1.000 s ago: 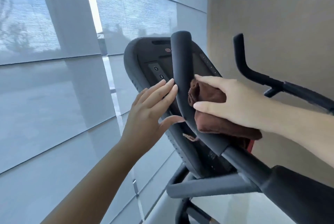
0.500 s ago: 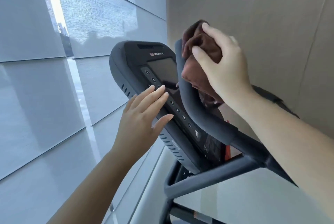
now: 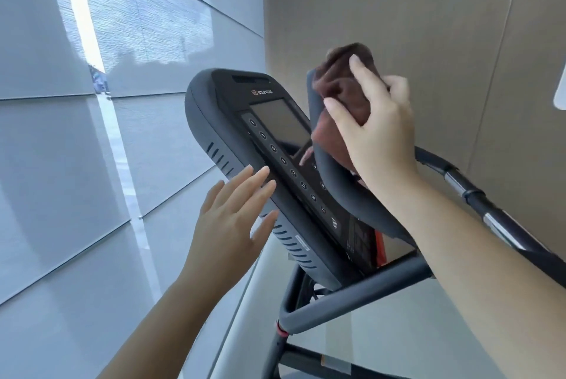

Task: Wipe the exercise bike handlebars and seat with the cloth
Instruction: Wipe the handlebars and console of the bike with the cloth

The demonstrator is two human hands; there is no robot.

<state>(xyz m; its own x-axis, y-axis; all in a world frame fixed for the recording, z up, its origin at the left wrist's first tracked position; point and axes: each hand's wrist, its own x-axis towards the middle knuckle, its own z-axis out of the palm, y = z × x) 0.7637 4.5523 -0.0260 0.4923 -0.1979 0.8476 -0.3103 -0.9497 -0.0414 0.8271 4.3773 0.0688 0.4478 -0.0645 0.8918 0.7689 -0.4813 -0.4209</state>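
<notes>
The right hand [image 3: 376, 121] grips the brown cloth [image 3: 340, 87], bunched, over the top tip of the near handlebar [image 3: 333, 185]. It is a dark padded tube; its long axis curves from this tip down and to the right, toward the person. The left hand [image 3: 232, 219] is open, its fingers [image 3: 260, 176] flat on the console [image 3: 220, 115] edge. The seat is not in view

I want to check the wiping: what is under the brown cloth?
The cloth sits over the top end of the dark handlebar, which curves down below it. The tip itself is covered, so it cannot be seen.
</notes>
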